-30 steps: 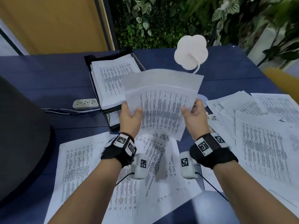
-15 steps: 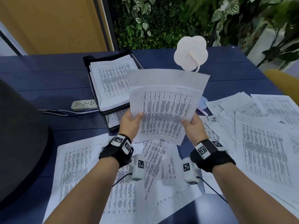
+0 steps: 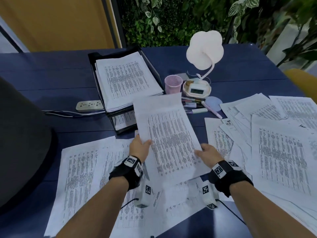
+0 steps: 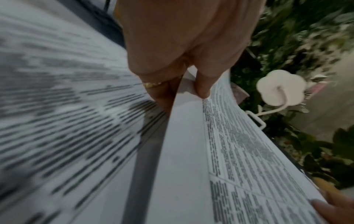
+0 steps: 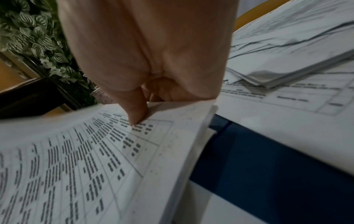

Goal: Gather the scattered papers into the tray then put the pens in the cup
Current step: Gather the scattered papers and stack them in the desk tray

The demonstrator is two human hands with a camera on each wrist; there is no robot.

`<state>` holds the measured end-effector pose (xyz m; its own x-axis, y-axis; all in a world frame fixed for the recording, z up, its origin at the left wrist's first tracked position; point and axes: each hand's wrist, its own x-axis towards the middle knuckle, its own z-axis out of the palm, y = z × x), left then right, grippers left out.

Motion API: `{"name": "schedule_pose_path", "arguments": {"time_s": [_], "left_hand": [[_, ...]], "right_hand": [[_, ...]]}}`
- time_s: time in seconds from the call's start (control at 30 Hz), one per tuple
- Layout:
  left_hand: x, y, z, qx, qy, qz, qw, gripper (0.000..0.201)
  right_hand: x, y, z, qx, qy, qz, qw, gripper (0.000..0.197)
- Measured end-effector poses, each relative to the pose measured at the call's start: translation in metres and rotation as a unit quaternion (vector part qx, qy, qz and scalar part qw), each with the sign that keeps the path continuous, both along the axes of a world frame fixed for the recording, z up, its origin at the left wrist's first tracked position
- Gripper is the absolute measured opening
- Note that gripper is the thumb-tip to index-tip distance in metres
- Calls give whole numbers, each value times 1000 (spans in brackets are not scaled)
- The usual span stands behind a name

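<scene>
Pinching from both sides, I have a thin sheaf of white printed sheets (image 3: 169,134) held level above the dark blue table (image 3: 51,69). My left hand (image 3: 139,148) grips its near left edge, thumb on top and fingers curled beneath; my right hand (image 3: 208,154) pinches the near right corner the same way, thumb pressing the print. Both forearms reach forward side by side, wrists low.

Outward from the grip, the black paper tray (image 3: 93,56) with its stack of gathered sheets lies at about eleven o'clock, just beyond the sheaf's far edge. The sheaf's long axis runs roughly twelve to six, leaning slightly toward eleven, close to the tray's own line. My left hand is nearer the tray.

More loose printed papers (image 3: 283,152) cover the table at three and seven o'clock. A pink mesh cup (image 3: 173,84) stands at one o'clock, several pens (image 3: 193,102) lying just beside it.
</scene>
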<state>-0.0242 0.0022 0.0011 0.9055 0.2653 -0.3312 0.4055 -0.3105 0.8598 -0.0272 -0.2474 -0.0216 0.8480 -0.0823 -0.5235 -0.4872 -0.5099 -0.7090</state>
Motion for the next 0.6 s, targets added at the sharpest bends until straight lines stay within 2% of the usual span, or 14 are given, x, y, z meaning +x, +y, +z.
{"name": "schedule_pose_path", "arguments": {"time_s": [0.13,0.27,0.37,0.43,0.53,0.6], "left_hand": [[-20,7,-28,21,61,6,998,36],[-19,21,-34,-7,63,37,997,35],[-12,32,-28,-23,48,62,997,30],[-4,40,-25,-37,42,82,995,29],[7,50,-23,-70,41,120,989,29],[13,55,-23,-85,46,143,985,44]], "right_hand": [[-8,1,-8,-47,14,39,998,23],[-7,9,-3,-41,6,54,998,13],[-5,15,2,22,85,51,995,10],[-4,20,5,46,135,50,988,16],[7,30,7,29,110,40,993,18],[20,40,7,40,91,24,995,19]]}}
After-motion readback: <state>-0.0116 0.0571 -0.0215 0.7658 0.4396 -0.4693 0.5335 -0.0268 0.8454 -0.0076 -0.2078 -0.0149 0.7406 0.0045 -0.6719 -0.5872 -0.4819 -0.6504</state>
